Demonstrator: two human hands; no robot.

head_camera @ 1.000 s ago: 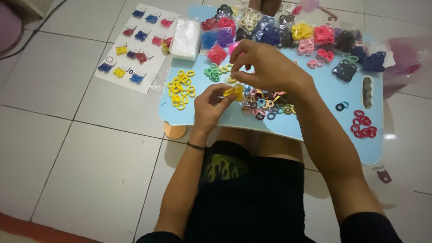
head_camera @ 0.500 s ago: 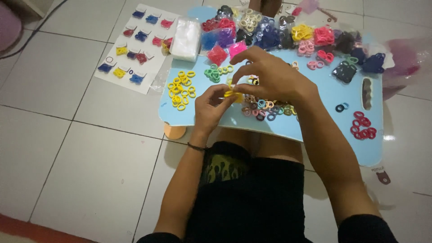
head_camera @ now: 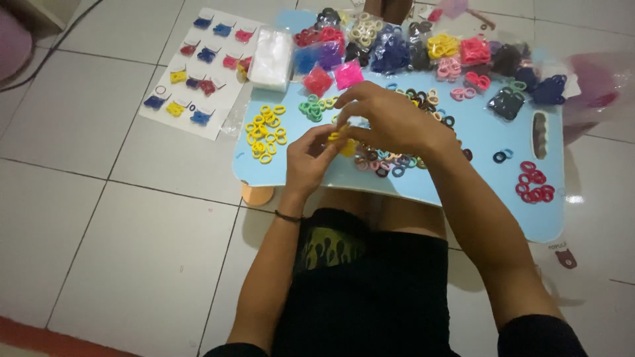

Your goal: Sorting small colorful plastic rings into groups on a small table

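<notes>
I am looking down at a light blue counter [head_camera: 476,192] over my lap, and both hands are meeting just above its near edge. My left hand [head_camera: 309,158] is pinching a small yellow hair tie [head_camera: 342,140] between thumb and fingertips, so that grip is closed on it; only a sliver of yellow is showing, and the rest is hiding behind the fingers. My right hand [head_camera: 390,118] is curling over from above, its fingertips touching the same tie, but the back of the hand is blocking the contact and I cannot tell whether it is truly clamping. It is also covering part of a mixed-colour pile of ties [head_camera: 387,165]. A loose group of yellow ties [head_camera: 266,131] is lying to the left, red ones [head_camera: 534,186] far right. The bagged ties [head_camera: 397,46] along the far edge are blurring together.
</notes>
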